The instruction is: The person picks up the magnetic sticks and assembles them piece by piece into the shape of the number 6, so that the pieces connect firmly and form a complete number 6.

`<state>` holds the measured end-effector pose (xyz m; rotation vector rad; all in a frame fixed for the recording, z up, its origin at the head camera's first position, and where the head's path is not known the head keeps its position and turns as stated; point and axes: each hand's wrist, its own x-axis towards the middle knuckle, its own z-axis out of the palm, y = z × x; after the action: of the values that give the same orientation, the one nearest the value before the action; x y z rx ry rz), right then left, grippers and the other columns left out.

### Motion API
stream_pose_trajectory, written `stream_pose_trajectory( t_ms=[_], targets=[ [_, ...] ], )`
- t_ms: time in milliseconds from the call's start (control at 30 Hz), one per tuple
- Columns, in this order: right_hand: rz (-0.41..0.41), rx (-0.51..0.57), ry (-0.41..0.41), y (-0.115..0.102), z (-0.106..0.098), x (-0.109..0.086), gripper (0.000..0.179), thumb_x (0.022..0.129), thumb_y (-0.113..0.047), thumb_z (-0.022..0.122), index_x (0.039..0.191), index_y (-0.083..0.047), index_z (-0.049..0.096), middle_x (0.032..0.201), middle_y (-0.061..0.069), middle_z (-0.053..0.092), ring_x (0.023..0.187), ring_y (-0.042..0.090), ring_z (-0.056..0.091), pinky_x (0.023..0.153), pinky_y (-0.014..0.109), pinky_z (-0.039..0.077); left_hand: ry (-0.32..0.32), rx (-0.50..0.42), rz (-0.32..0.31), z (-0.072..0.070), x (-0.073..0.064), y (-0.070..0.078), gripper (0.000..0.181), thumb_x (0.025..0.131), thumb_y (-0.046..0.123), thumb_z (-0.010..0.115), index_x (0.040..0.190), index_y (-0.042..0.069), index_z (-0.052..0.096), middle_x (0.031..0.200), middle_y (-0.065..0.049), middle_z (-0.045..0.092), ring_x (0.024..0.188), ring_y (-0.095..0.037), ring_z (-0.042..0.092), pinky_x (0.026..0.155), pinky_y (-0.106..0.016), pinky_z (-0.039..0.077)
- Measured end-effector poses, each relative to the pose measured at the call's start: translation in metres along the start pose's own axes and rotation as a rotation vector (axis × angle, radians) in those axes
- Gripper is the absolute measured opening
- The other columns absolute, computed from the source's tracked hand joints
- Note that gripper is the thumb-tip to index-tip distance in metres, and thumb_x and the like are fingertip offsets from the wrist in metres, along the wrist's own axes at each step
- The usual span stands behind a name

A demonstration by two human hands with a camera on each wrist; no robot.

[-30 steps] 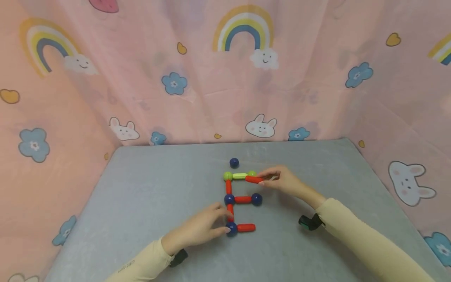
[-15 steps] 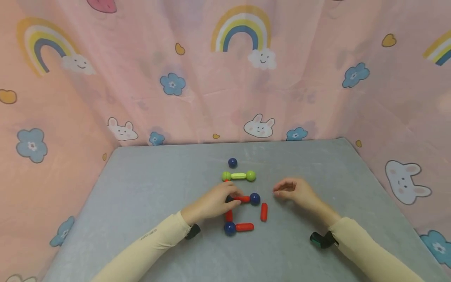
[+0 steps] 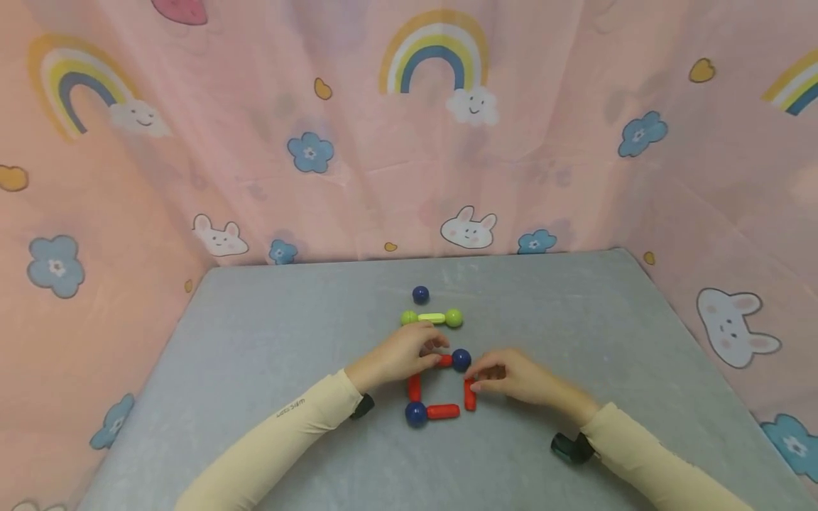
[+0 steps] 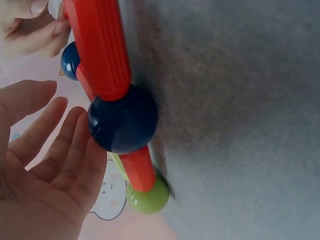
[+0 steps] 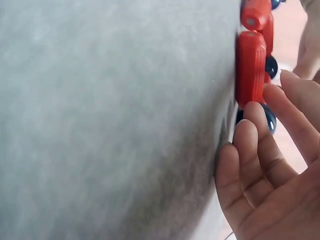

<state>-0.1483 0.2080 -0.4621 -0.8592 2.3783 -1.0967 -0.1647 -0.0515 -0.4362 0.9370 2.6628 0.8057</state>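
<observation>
On the table lies a magnetic stick-and-ball frame. Its lower corner is a blue ball (image 3: 416, 414), with a red magnetic stick (image 3: 444, 411) running right from it. My left hand (image 3: 409, 350) is over the middle joint; in the left wrist view its loosely bent fingers are beside another blue ball (image 4: 123, 120), thumb apart from them. A blue ball (image 3: 461, 360) ends the middle arm. Just below that ball, my right hand (image 3: 520, 376) pinches the upper end of a loose red magnetic stick (image 5: 251, 67) between thumb and index finger, its other fingers bent near the tabletop.
At the frame's top, a light green stick (image 3: 431, 318) joins two green balls, the right-hand green ball (image 3: 454, 318) in plain sight. Behind it sits a single blue ball (image 3: 420, 294). A pink patterned curtain (image 3: 358, 199) hangs behind the grey table (image 3: 287, 312).
The right hand set the red stick down right of the frame, drew back, then returned to it, and the stick shifted slightly left. The left hand moved up from the lower corner to the middle joint.
</observation>
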Motion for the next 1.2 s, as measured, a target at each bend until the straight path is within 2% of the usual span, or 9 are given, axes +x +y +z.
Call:
stream_pose_trajectory(
  t_ms=[100, 300, 433, 600, 700, 867, 1000, 1200],
  targets=[
    [-0.030, -0.005, 0.000, -0.002, 0.005, 0.004, 0.019, 0.090, -0.031, 0.072, 0.104, -0.019, 0.076, 0.095, -0.005, 0.073, 0.080, 0.002, 0.058, 0.071, 0.020, 0.049, -0.003, 0.006, -0.006, -0.001, 0.001, -0.001, 0.024, 0.094, 0.017, 0.068, 0.117, 0.013, 0.067, 0.112, 0.000, 0.069, 0.100, -0.012, 0.066, 0.087, -0.022, 0.053],
    [0.013, -0.044, 0.067, -0.008, 0.011, 0.005, 0.012, 0.085, -0.029, 0.078, 0.091, -0.019, 0.075, 0.082, -0.007, 0.066, 0.068, 0.002, 0.051, 0.060, 0.019, 0.042, -0.012, 0.018, -0.015, -0.001, 0.003, -0.002, 0.025, 0.093, 0.017, 0.069, 0.117, 0.012, 0.067, 0.111, -0.001, 0.070, 0.099, -0.012, 0.066, 0.087, -0.022, 0.053],
    [0.075, -0.041, 0.136, -0.012, 0.014, 0.003, 0.008, 0.082, -0.018, 0.080, 0.085, -0.015, 0.073, 0.081, -0.004, 0.064, 0.068, 0.002, 0.052, 0.061, 0.020, 0.044, -0.015, 0.019, -0.009, 0.001, 0.005, -0.004, 0.024, 0.093, 0.016, 0.069, 0.117, 0.011, 0.067, 0.109, -0.001, 0.070, 0.097, -0.012, 0.066, 0.085, -0.021, 0.053],
    [0.173, -0.030, 0.208, -0.017, 0.017, 0.002, 0.020, 0.076, -0.011, 0.083, 0.086, -0.009, 0.065, 0.076, 0.000, 0.063, 0.063, 0.006, 0.053, 0.056, 0.022, 0.045, -0.010, 0.002, -0.001, 0.003, 0.007, -0.006, 0.024, 0.093, 0.015, 0.069, 0.116, 0.010, 0.068, 0.107, -0.003, 0.071, 0.095, -0.013, 0.066, 0.083, -0.021, 0.053],
    [0.237, 0.014, 0.234, -0.018, 0.020, 0.002, 0.025, 0.075, -0.011, 0.084, 0.090, -0.006, 0.065, 0.075, 0.002, 0.064, 0.061, 0.007, 0.055, 0.054, 0.022, 0.046, -0.006, -0.003, -0.001, 0.003, 0.008, -0.007, 0.024, 0.093, 0.014, 0.069, 0.116, 0.009, 0.068, 0.106, -0.003, 0.072, 0.095, -0.014, 0.067, 0.083, -0.021, 0.053],
    [0.306, 0.158, 0.246, -0.017, 0.021, 0.000, 0.024, 0.077, -0.009, 0.081, 0.095, 0.000, 0.068, 0.077, 0.005, 0.067, 0.061, 0.010, 0.059, 0.054, 0.025, 0.050, -0.014, 0.002, -0.014, 0.004, 0.009, -0.007, 0.024, 0.093, 0.015, 0.069, 0.116, 0.010, 0.068, 0.106, -0.002, 0.071, 0.095, -0.014, 0.066, 0.083, -0.021, 0.053],
    [0.329, 0.264, 0.234, -0.016, 0.020, -0.002, 0.026, 0.082, -0.011, 0.077, 0.102, 0.004, 0.070, 0.082, 0.007, 0.071, 0.066, 0.010, 0.063, 0.058, 0.028, 0.054, -0.023, 0.010, -0.017, 0.005, 0.010, -0.007, 0.025, 0.092, 0.014, 0.070, 0.117, 0.010, 0.068, 0.108, -0.003, 0.071, 0.097, -0.014, 0.066, 0.084, -0.021, 0.053],
    [0.367, 0.428, 0.214, -0.018, 0.019, -0.004, 0.037, 0.089, -0.017, 0.073, 0.116, 0.008, 0.067, 0.098, 0.012, 0.076, 0.075, 0.008, 0.068, 0.069, 0.034, 0.060, -0.041, 0.003, -0.011, 0.005, 0.012, -0.006, 0.028, 0.091, 0.014, 0.071, 0.118, 0.012, 0.067, 0.110, -0.002, 0.071, 0.095, -0.011, 0.067, 0.083, -0.018, 0.053]
  ],
)
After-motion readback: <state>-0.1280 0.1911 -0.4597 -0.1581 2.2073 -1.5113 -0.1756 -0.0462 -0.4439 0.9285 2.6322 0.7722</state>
